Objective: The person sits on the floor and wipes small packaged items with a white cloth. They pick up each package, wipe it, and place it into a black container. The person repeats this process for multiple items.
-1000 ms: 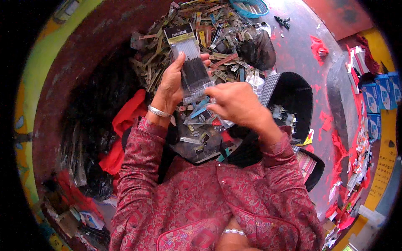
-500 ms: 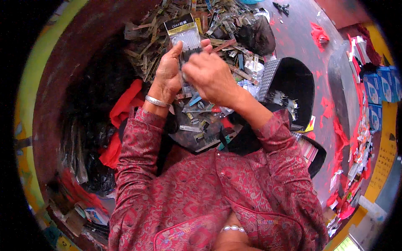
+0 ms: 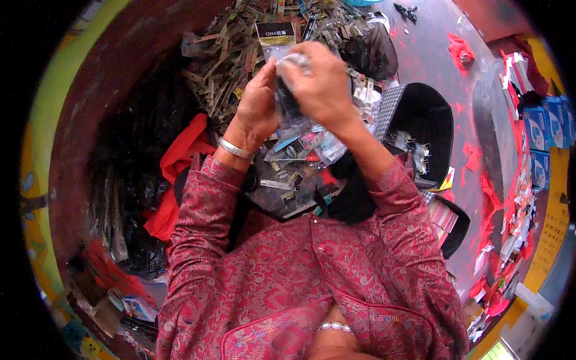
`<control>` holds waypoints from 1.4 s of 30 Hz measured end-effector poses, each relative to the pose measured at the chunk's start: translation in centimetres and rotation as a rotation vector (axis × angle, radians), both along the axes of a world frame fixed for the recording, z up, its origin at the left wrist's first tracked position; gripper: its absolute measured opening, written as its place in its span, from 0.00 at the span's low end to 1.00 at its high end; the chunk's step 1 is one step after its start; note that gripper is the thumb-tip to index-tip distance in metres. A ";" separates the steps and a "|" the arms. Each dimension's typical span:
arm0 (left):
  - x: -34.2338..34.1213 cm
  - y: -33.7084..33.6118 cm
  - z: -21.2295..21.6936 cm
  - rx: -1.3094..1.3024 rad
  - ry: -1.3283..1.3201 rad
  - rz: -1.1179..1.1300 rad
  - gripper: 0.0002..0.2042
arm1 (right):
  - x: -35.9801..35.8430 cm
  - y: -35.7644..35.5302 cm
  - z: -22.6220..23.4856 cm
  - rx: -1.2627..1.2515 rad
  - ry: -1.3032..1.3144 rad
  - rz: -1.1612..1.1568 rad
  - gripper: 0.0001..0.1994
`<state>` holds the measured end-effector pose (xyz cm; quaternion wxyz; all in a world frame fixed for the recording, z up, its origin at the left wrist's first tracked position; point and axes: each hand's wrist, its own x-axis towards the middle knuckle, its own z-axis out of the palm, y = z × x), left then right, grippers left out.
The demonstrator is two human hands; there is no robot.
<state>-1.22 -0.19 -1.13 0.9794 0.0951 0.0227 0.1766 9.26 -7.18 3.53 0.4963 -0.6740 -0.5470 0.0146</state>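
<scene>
Black plastic: dark, glossy sheeting lies in folds at my far left.
Red plastic: a bright, crumpled piece lies just beside my left sleeve.
Strip heap: loose, narrow strips pile up beyond my hands.
Left hand: mine holds the clear packet, thumb in front; the fingers behind are hidden. A silver bracelet circles my wrist.
Packet: it is between my hands, in front of the heap, its black header at the far end and dark contents lower down.
Right hand: mine crosses the packet's front with fingers bent; a whitish blur shows at them, and I cannot tell whether they grip anything.
Black box: it sits right of my forearm, small clear packs inside.
Card box: a smaller dark one holds a packed row of cards.
Blue boxes: several stand near the right edge.
</scene>
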 end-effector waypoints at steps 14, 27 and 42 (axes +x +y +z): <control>-1.3 2.4 0.7 0.090 -0.032 -0.070 0.29 | 4.2 -5.3 3.1 -0.356 0.452 0.537 0.11; -0.7 0.8 2.3 0.290 0.182 0.069 0.29 | 3.0 -3.8 -0.3 -0.683 0.567 0.573 0.17; -1.2 -0.7 2.1 0.460 0.407 -0.116 0.23 | 2.0 -4.4 2.9 0.122 0.159 0.111 0.09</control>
